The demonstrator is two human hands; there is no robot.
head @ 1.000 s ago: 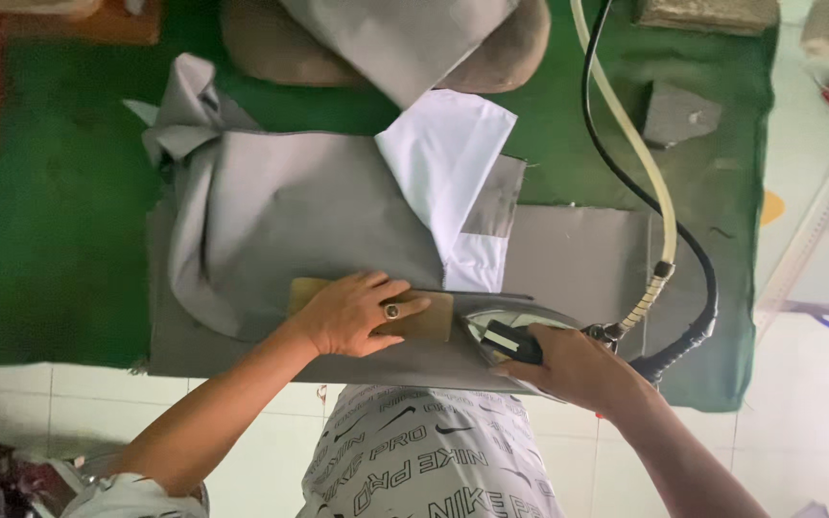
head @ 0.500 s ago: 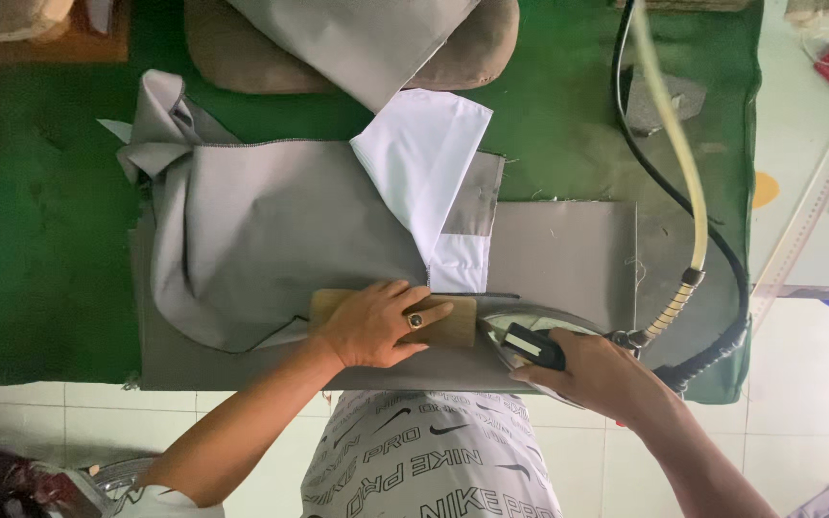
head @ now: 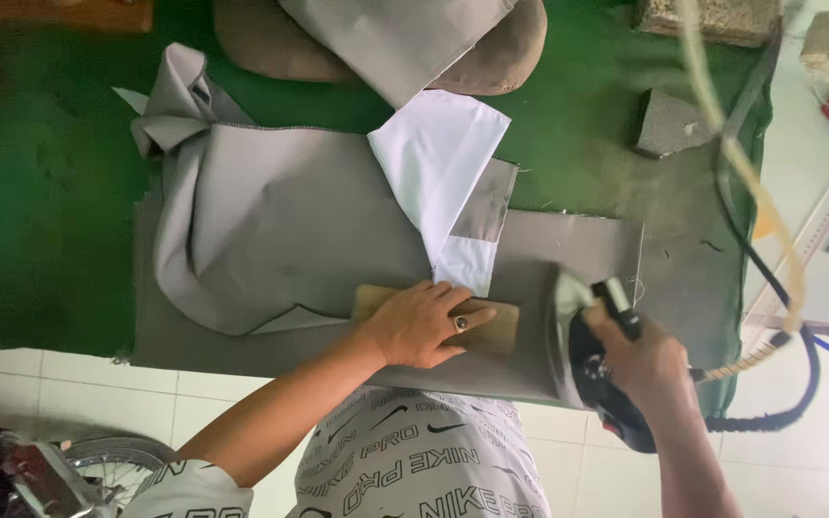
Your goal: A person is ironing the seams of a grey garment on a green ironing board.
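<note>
My left hand presses flat on a small wooden block that lies on grey fabric near the front edge of the green ironing table. My right hand grips the black handle of a steam iron, tipped up with its soleplate facing left, just right of the block. A white lining piece folds out of the grey cloth above the block.
A padded pressing ham with grey cloth lies at the table's back. A grey fabric scrap sits back right. The iron's hose and black cable loop along the right side. Tiled floor is below.
The iron has moved right and tipped up, away from the block. My left hand stays on the wooden block. The camera view has shifted slightly.
</note>
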